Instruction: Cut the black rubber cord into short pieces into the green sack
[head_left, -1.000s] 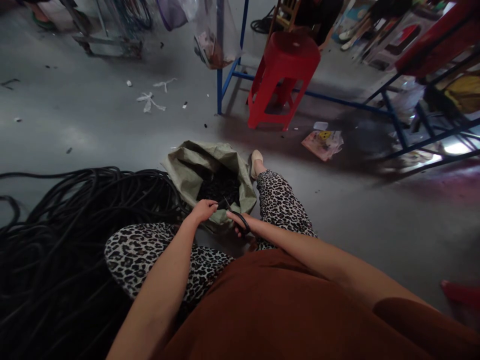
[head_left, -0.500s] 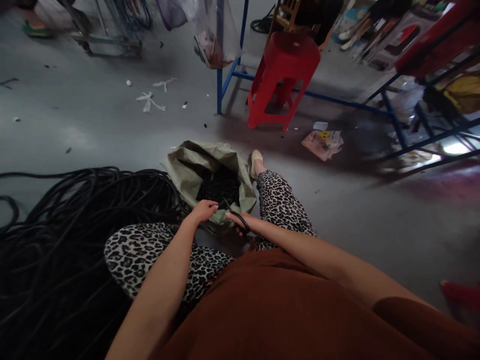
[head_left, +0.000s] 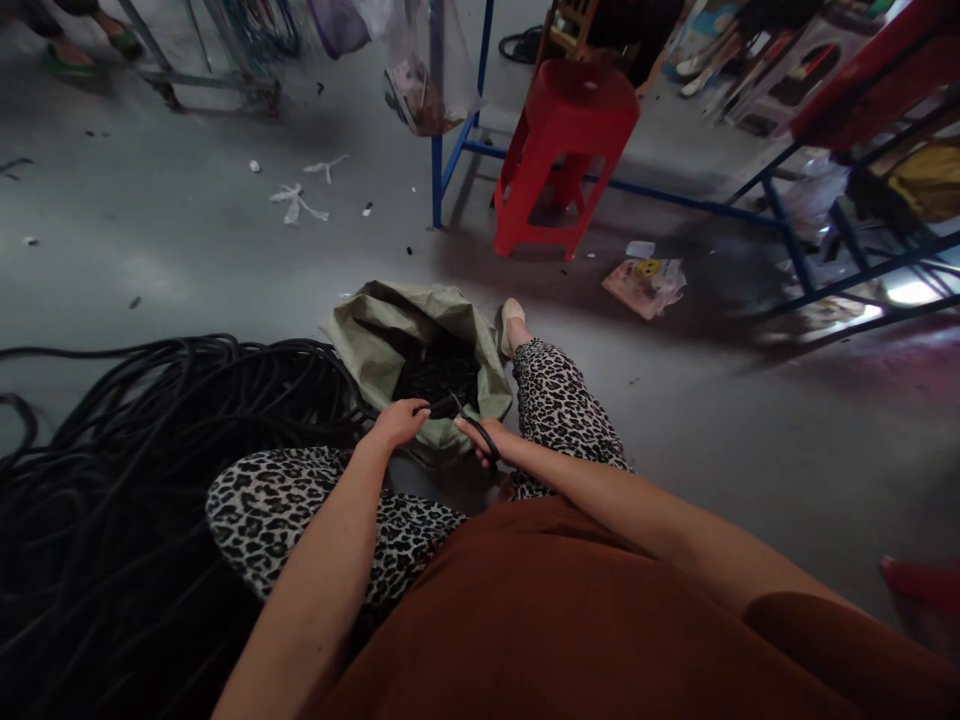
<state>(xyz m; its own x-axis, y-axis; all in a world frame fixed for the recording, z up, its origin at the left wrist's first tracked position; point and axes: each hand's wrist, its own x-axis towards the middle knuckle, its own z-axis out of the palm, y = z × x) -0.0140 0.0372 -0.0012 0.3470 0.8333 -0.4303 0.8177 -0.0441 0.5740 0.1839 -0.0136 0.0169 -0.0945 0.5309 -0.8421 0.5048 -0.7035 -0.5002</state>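
My left hand (head_left: 403,422) is closed on the end of a black rubber hose (head_left: 442,409), which sticks out a little to the right of my fingers. My right hand (head_left: 486,437) grips black-handled scissors (head_left: 491,450), their blades pointing up and to the left near the hose end. Both hands are over the near rim of an open greenish woven sack (head_left: 358,345). Inside the sack lie many short black pieces (head_left: 435,378). A large tangled heap of black hose (head_left: 195,400) spreads over the floor to my left, beside my knee.
A red plastic stool (head_left: 577,110) stands beyond the sack by a blue metal frame (head_left: 437,180). A clear bag (head_left: 427,90) hangs from the frame. A pink packet (head_left: 646,288) and white scraps (head_left: 296,203) lie on the floor. Another person's feet (head_left: 71,60) show at top left, near a trolley.
My left hand has shifted slightly left, and a short length of hose shows more clearly between the hands. The right hand with the scissors has barely moved. The other person's feet have moved.
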